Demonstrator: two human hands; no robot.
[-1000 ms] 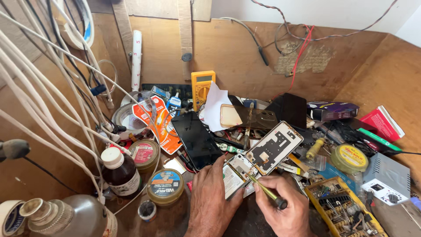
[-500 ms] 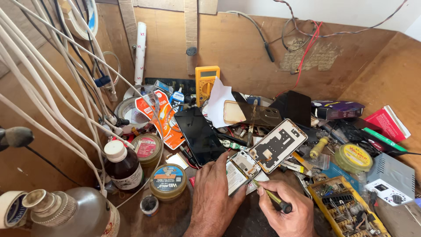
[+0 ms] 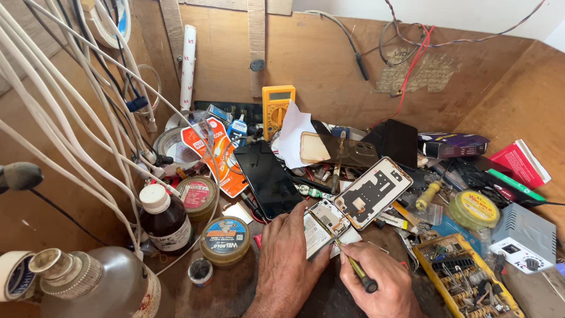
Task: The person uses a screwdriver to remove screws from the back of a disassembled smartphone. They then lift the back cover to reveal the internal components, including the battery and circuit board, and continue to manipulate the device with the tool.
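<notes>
My left hand (image 3: 288, 259) lies flat on the wooden bench and presses down on an opened phone (image 3: 325, 224) whose circuit board shows. My right hand (image 3: 382, 281) grips a thin yellow-handled screwdriver (image 3: 355, 267), its tip touching the lower edge of that board. Just right of the phone lies a detached phone frame (image 3: 374, 191) with a gold rim. A black phone (image 3: 268, 178) lies screen up beyond my left hand.
A brown bottle (image 3: 165, 219), round tins (image 3: 225, 238) and a large clear bottle (image 3: 103, 285) stand at the left under hanging white cables (image 3: 70, 112). A yellow multimeter (image 3: 276, 106) leans at the back. A yellow parts tray (image 3: 462, 282) and a grey power unit (image 3: 524, 235) sit right.
The view has shifted slightly downward and to the left. Both hands stay on the opened phone, with the screwdriver tip still at the board.
</notes>
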